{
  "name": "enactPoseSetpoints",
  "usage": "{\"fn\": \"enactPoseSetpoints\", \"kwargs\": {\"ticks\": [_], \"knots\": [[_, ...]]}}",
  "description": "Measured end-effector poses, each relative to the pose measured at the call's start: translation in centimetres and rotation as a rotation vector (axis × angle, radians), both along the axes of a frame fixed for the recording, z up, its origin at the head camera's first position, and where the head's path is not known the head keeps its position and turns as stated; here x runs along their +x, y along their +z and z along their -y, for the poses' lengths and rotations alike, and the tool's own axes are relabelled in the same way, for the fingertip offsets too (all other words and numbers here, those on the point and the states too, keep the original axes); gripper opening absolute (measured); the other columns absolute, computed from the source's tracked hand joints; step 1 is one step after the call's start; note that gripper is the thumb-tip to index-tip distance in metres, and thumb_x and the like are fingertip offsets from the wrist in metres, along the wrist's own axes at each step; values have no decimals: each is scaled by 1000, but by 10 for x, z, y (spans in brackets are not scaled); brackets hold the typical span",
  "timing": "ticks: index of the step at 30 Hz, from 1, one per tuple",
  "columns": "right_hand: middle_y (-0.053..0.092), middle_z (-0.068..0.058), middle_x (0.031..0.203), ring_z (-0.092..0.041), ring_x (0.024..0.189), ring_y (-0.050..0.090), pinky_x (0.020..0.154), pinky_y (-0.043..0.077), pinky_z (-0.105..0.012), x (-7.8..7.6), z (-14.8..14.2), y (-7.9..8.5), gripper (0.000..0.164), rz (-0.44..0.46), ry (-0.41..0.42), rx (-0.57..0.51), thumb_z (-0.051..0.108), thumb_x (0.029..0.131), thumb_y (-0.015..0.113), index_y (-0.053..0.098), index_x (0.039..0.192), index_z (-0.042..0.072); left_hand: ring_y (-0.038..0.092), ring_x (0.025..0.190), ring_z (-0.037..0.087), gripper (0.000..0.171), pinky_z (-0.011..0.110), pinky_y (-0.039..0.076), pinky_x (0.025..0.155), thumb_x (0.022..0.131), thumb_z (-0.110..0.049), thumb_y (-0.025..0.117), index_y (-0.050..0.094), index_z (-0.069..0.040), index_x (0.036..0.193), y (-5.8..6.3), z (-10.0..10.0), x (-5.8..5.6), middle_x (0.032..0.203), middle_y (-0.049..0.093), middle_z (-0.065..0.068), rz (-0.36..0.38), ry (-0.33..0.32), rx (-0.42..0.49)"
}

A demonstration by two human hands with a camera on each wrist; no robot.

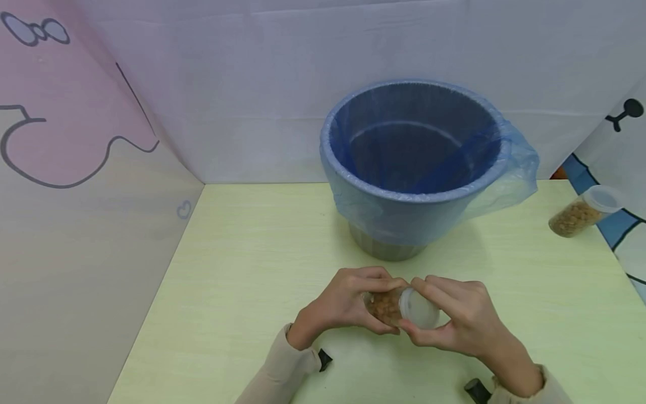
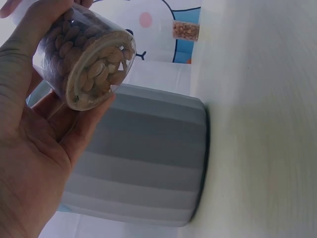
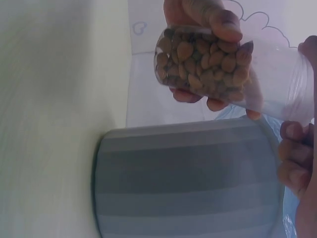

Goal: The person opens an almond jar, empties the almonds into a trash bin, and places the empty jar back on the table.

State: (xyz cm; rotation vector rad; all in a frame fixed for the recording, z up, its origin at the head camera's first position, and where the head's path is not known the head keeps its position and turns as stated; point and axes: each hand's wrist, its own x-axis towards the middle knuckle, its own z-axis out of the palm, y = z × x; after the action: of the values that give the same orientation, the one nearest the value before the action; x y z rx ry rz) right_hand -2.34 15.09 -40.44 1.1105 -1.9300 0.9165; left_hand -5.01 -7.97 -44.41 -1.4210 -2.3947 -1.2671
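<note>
A clear plastic jar point(image 1: 383, 308) of brown almond-like kernels is held tilted above the table, in front of the bin. My left hand point(image 1: 343, 300) grips its body, thumb and fingers on opposite sides. At the other end, the fingers and thumb of my right hand point(image 1: 466, 317) pinch the rim of the whitish lid point(image 1: 424, 310). The lid sits on the jar's mouth. Kernels point(image 3: 203, 64) fill the base end in the right wrist view, while the part near the lid is bare. The left wrist view shows the jar's round bottom point(image 2: 101, 72) close up.
A grey bin point(image 1: 388, 247) lined with a translucent blue bag point(image 1: 520, 163) stands behind my hands. Another lidded jar point(image 1: 575, 217) of light brown pieces is at the table's right edge. Printed cloth walls point(image 1: 282, 101) border the table point(image 1: 242, 252) at the back and sides.
</note>
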Motion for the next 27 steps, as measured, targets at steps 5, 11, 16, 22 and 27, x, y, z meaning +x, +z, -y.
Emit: {"fn": "enactPoseSetpoints", "kwargs": {"ticks": [5,11,16,22,27], "knots": [[62,2,69,-4,49,48,42,40,-16,0,-4,-2,50,-3,-5,40,51,99,62,74,92,3,68,92,-1,73,6,51,85,67,-35,100,73,-16,133,-2,0,0,109,73,-4,-13,5,-24],[65,0,73,-8,49,53,42,44,-19,-2,-7,-5,51,-34,-17,89,52,99,61,75,95,3,68,92,-1,74,5,50,85,67,-35,100,73,-16,133,-3,1,0,109,73,-5,-18,7,-36],[66,2,80,-8,52,57,44,45,-20,2,-11,-5,60,22,-109,188,62,101,55,73,107,5,69,95,1,73,7,51,88,67,-36,99,73,-16,132,-2,3,-2,110,72,-5,-70,54,-46],[66,0,93,-6,59,56,46,44,-20,11,-11,-2,73,161,-242,292,70,102,46,67,128,5,71,99,4,73,11,54,90,70,-37,98,71,-18,134,0,7,-5,113,72,-4,-114,122,-57],[65,-1,106,-5,64,53,46,41,-21,16,-14,1,74,318,-293,336,70,101,46,59,138,7,71,98,5,69,14,55,89,74,-40,96,69,-22,135,6,7,-2,113,71,-5,-157,189,-91]]}}
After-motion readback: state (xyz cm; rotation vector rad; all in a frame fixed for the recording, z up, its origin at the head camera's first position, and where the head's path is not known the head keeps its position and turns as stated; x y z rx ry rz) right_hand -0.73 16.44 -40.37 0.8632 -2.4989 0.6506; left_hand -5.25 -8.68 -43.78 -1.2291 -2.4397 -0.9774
